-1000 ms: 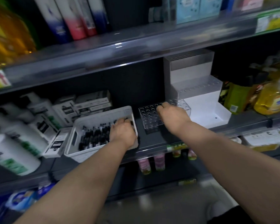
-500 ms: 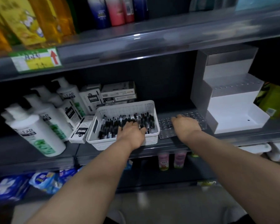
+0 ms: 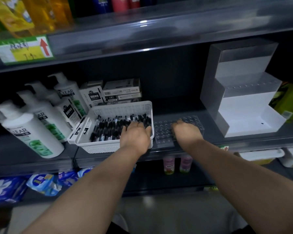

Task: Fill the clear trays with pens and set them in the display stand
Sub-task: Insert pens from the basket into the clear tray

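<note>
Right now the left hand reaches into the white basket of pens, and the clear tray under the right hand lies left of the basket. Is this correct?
One point is wrong: in the head view the clear tray under the right hand lies right of the white basket. The left hand does reach into the basket of pens.

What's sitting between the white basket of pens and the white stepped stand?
The clear tray, lying flat on the shelf under the right hand, in the head view.
</note>
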